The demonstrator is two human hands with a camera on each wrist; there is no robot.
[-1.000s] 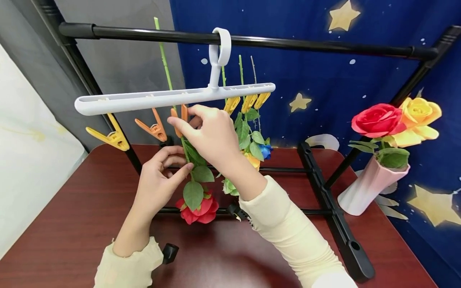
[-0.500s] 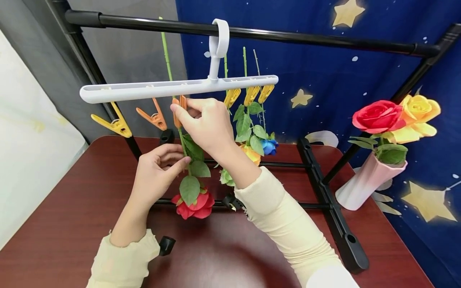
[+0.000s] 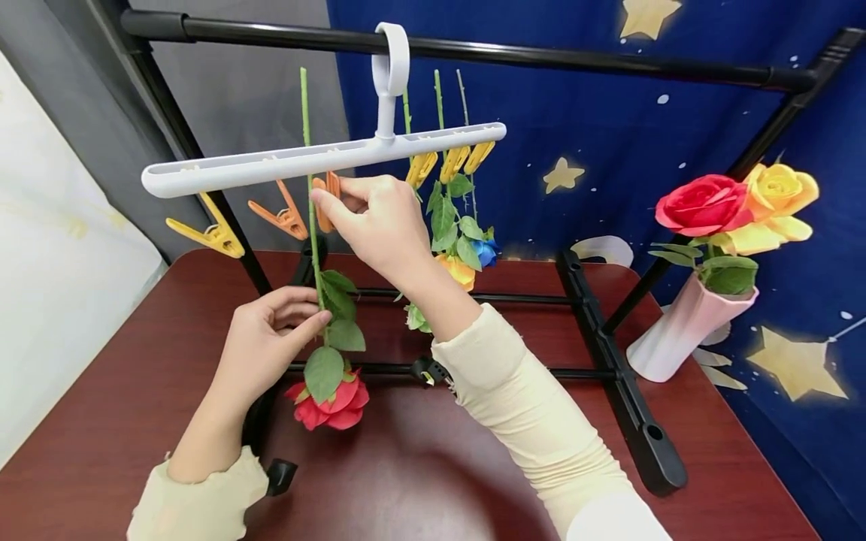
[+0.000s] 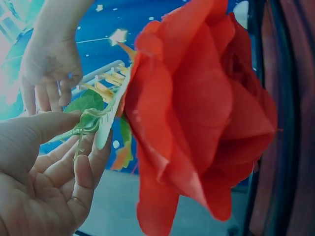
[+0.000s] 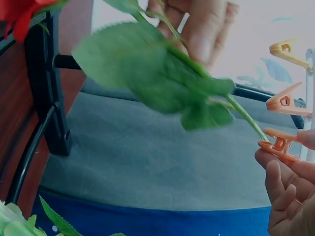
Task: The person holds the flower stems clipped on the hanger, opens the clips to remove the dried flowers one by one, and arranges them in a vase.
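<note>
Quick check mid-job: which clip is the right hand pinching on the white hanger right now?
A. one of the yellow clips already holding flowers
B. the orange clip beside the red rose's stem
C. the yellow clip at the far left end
B: the right hand pinches the orange clip right beside the green stem of the red rose, which the left hand holds lower down.

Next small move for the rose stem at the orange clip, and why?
Probably ease the right hand off the orange clip so it bites. The left hand holds the red rose upside down, its stem crossing the white hanger beside the pinched clip.
</note>
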